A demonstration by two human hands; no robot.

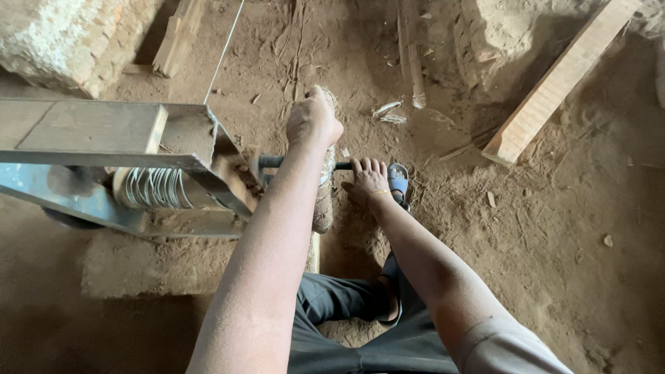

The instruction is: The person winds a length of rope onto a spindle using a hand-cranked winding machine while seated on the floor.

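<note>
left hand: closed in a fist around the top of a rope-wrapped upright handle, knuckles up, arm stretched forward from the lower edge of the view
right hand: fingers curled over the end of a dark metal bar that runs sideways out of the machine, gripping it
metal frame: grey angle-iron frame on the left, resting on a dirt-covered block
wire coil: thin pale wire wound in turns on a spool under the frame, just left of the bar
wire strand: 1 taut line running up and away from the frame
wooden plank: lying tilted on the dirt floor, well apart on the right
sandal: blue, just beside the right hand
</note>
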